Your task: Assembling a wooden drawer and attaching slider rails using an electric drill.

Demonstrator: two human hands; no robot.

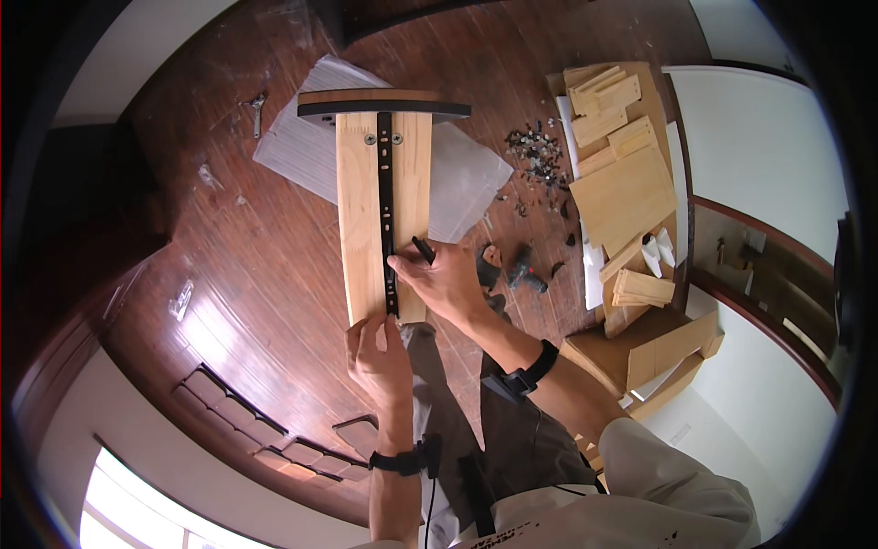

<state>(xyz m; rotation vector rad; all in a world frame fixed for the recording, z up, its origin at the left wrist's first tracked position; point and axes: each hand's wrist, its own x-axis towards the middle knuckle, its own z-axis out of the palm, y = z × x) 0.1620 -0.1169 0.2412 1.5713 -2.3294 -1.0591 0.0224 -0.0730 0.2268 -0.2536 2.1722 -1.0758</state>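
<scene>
A black metal drawer slide point(385, 188) with slots lies lengthwise along a pale wooden board point(358, 220). Two round metal fittings sit beside the slide near the far end, where a dark-edged panel point(384, 106) stands across the board. My left hand point(380, 359) pinches the near end of the slide at the board's edge. Over the board's right side, my right hand point(445, 279) is closed around a black pen-like stick point(422, 248), with its thumb and fingertips at the slide. The stick's lower part is hidden by the hand.
White foam sheeting point(466, 183) lies under the far end. To the right are a cordless drill point(525, 269), scattered screws and fittings point(538, 156), stacked wooden pieces point(626, 201) and an opened cardboard box point(645, 352). An adjustable wrench point(258, 114) rests on the floor at far left.
</scene>
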